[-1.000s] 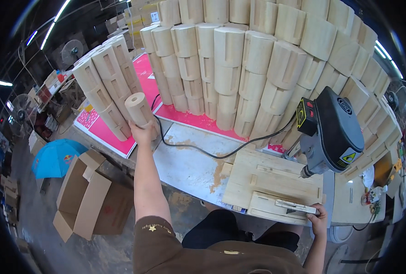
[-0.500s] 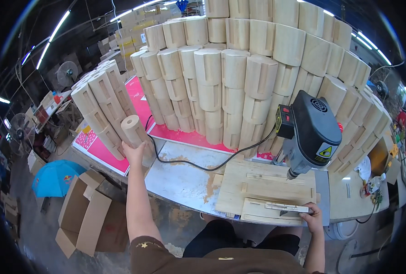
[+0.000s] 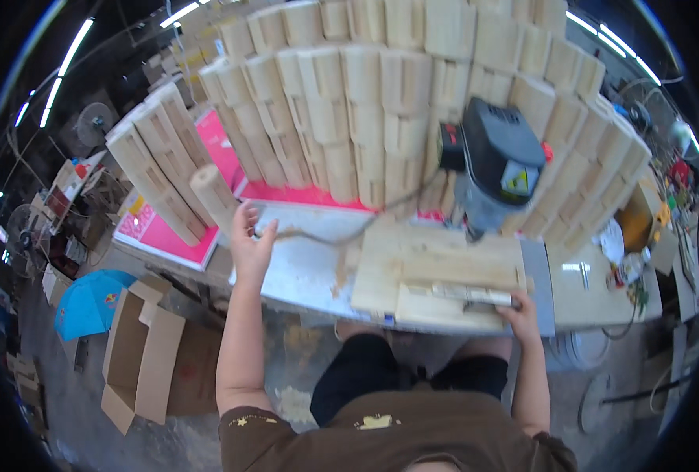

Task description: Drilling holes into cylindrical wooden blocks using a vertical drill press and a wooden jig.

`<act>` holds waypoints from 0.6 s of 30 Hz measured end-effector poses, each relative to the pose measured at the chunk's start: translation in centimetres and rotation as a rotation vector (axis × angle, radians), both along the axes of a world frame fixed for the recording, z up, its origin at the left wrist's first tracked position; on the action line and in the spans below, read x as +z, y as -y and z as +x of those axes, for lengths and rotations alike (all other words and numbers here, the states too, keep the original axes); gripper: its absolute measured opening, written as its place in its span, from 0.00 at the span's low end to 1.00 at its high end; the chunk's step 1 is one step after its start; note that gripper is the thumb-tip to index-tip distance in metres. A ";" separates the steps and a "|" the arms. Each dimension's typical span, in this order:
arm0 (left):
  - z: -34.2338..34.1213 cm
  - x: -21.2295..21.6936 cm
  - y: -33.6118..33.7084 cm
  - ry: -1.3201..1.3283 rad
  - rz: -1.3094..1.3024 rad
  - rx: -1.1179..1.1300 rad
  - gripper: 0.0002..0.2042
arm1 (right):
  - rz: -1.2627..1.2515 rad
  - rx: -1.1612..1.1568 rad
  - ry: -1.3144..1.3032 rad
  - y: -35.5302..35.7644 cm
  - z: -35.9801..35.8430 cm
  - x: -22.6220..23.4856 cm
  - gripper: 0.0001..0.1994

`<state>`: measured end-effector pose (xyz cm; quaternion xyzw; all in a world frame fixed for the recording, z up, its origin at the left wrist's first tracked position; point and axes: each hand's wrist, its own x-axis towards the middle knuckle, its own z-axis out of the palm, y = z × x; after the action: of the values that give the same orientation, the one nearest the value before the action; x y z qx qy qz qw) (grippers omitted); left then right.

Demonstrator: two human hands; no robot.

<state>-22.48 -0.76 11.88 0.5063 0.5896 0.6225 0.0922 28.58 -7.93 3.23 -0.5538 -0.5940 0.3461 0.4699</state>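
Note:
My left hand (image 3: 252,242), fingers spread and empty, is just to the right of a short wooden cylinder (image 3: 212,191) with a hole in its top. That cylinder stands in front of tall stacks of grooved wooden cylinders (image 3: 154,165). At the front right, my right hand (image 3: 520,313) closes its fingers on the end of a slim pale bar (image 3: 473,294), which has a dark piece beneath it. The bar is over a flat wooden jig (image 3: 436,259) made of boards and strips. Above the jig hangs the dark head of a bench drill (image 3: 500,153); motion blur softens its details.
A wall of stacked wooden cylinders (image 3: 361,118) rises behind the bench on pink sheets (image 3: 302,194). A black cable (image 3: 341,238) crosses the white bench top (image 3: 302,271). An open cardboard box (image 3: 156,358) and blue umbrella (image 3: 94,303) stand on the floor at left.
My left hand has let go of the short wooden cylinder and moved right, fingers opening. The cylinder stays standing. My right hand keeps its hold on the bar. The whole view has shifted.

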 end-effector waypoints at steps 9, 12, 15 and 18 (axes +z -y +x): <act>8.3 -15.5 7.5 -0.655 -0.354 -0.163 0.15 | -0.059 0.067 -0.037 -0.9 -0.7 1.5 0.14; 10.5 -16.8 9.4 -0.774 -0.282 -0.013 0.16 | -0.005 0.077 -0.091 -0.6 -0.4 0.8 0.14; 11.1 -17.6 9.6 -0.782 -0.333 -0.026 0.18 | -0.012 0.100 -0.103 -0.3 -0.1 1.0 0.14; 10.7 -17.1 9.8 -0.810 -0.325 -0.023 0.20 | 0.005 0.115 -0.090 -1.0 -0.3 0.8 0.13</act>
<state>-11.77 -10.58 -5.24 0.6952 0.6628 0.2714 -0.0610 28.29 -6.90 4.00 -0.5015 -0.6040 0.3956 0.4766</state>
